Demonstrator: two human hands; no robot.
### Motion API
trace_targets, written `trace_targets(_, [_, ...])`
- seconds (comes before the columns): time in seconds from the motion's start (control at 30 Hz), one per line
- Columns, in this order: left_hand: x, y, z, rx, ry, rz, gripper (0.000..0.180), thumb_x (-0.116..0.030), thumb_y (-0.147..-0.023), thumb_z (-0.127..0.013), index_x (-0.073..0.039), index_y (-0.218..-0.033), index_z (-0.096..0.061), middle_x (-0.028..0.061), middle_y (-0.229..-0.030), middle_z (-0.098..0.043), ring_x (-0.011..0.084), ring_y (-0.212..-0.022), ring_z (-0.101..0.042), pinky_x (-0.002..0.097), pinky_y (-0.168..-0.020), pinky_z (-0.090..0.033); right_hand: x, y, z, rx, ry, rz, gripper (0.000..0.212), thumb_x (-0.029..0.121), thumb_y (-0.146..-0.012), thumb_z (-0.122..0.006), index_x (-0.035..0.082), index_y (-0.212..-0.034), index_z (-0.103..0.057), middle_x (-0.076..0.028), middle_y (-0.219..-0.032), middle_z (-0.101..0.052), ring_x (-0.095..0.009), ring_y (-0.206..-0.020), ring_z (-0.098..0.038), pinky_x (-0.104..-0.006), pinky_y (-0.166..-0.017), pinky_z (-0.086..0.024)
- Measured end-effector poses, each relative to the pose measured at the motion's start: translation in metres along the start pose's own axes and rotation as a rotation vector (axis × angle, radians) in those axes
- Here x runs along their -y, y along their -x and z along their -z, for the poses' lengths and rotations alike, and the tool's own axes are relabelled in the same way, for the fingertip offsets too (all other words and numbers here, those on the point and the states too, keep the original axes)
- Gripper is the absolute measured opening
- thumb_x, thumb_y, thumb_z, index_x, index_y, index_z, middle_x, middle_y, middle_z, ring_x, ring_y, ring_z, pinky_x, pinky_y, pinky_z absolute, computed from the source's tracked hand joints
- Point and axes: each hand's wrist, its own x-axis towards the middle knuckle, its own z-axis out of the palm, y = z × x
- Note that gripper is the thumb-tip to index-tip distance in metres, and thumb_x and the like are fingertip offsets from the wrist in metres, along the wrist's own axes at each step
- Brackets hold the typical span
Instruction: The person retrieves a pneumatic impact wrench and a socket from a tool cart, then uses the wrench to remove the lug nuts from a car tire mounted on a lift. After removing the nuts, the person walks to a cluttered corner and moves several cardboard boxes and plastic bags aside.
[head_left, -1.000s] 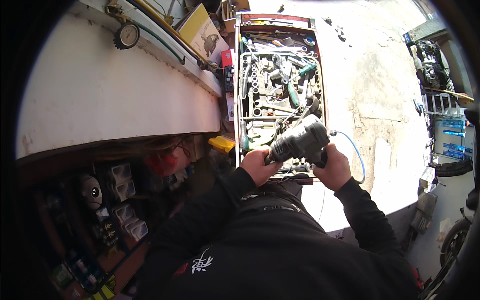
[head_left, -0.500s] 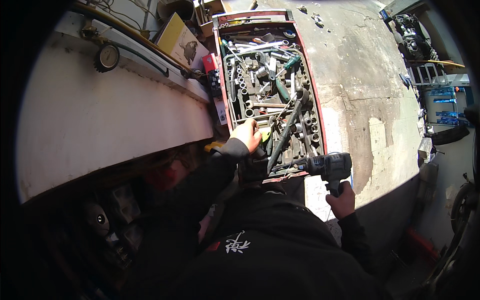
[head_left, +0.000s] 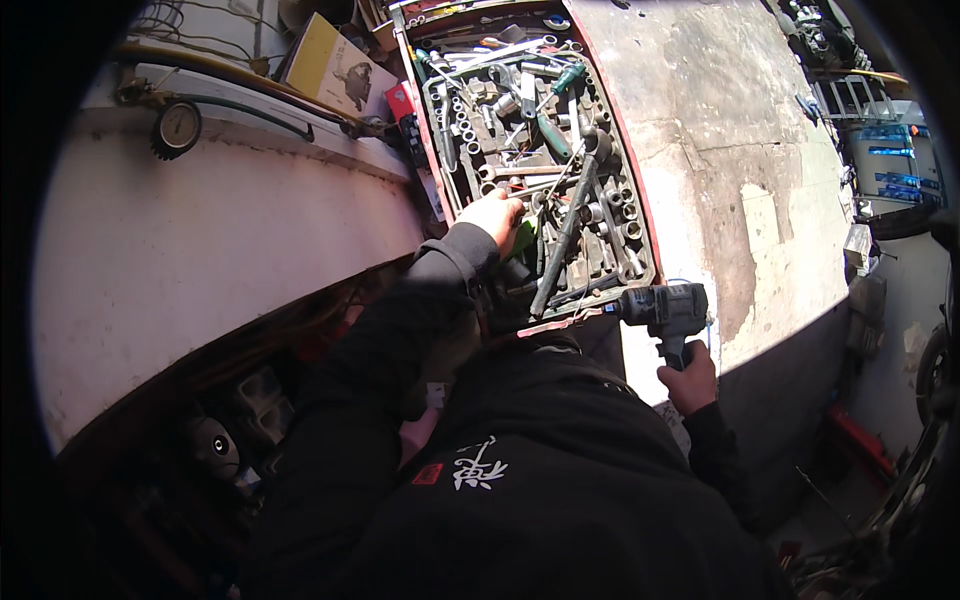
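Observation:
My right hand [head_left: 690, 380] is closed round the grip of a black cordless impact wrench [head_left: 665, 310], held beside the near right corner of a red tool tray [head_left: 648, 215]. Over the tray's left side, my left hand [head_left: 490, 222] reaches in with its fingers curled down among the tools. What those fingers pinch, if anything, is hidden. A bright green item [head_left: 525, 236] shows just beside them. Combination wrenches [head_left: 530, 172] lie beyond the fingertips. To the hand's right, a long dark-handled hammer [head_left: 566, 230] rests diagonally on top of sockets [head_left: 630, 230] and other tools.
A white ledge [head_left: 240, 260] runs along the left, with a round pressure gauge [head_left: 177, 128] and hoses above it. Behind the tray's left side leans a yellow-edged board [head_left: 340, 70]. Sunlit concrete floor [head_left: 710, 130] stretches to the right. A ladder-like rack [head_left: 855, 100] stands farther right.
The tray and surroundings have shifted up slightly in view. My left hand has moved a little toward the wrenches, its fingers lower among the tools. The impact wrench stays in my right hand.

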Motion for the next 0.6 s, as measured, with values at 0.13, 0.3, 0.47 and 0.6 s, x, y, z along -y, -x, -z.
trace_targets(0.13, [0.008,0.0,-0.01,-0.026,-0.09,-0.021,0.03,-0.016,-0.085,-0.073,-0.007,-0.114,-0.071,0.0195,-0.106,-0.064,0.0392,-0.102,-0.067,0.0458,-0.088,-0.056,-0.002,-0.004,-0.004,0.023,-0.017,-0.023,0.048,0.015,-0.07,-0.079,-0.007,-0.106,-0.058,-0.022,-0.095,-0.071,-0.032,-0.087,-0.071,-0.043,-0.081,-0.057])
trace_targets(0.3, [-0.002,0.004,0.003,0.026,-0.041,0.008,0.037,-0.022,-0.087,-0.075,-0.009,-0.121,-0.07,0.0196,-0.118,-0.061,0.0394,-0.103,-0.068,0.0474,-0.09,-0.058,-0.002,-0.009,-0.008,0.044,-0.005,-0.031,0.049,0.016,-0.07,-0.079,-0.008,-0.107,-0.058,-0.024,-0.096,-0.071,-0.034,-0.088,-0.072,-0.0437,-0.081,-0.057])
trace_targets(0.47, [-0.038,0.014,0.004,-0.037,-0.183,0.045,0.054,-0.038,-0.082,-0.085,-0.009,-0.124,-0.067,0.023,-0.124,-0.056,0.0409,-0.107,-0.066,0.0488,-0.092,-0.058,0.008,-0.006,-0.007,-0.001,0.086,0.061,0.046,0.017,-0.068,-0.079,-0.005,-0.102,-0.059,-0.021,-0.089,-0.071,-0.032,-0.08,-0.071,-0.0429,-0.075,-0.057])
trace_targets(0.6, [-0.057,0.003,-0.008,-0.042,-0.181,0.223,0.056,-0.043,-0.079,-0.086,-0.008,-0.12,-0.07,0.0206,-0.126,-0.056,0.0374,-0.117,-0.062,0.0494,-0.095,-0.056,0.017,-0.003,-0.006,0.035,0.096,0.022,0.044,0.017,-0.068,-0.079,-0.006,-0.1,-0.058,-0.024,-0.09,-0.07,-0.037,-0.084,-0.072,-0.0458,-0.078,-0.057])
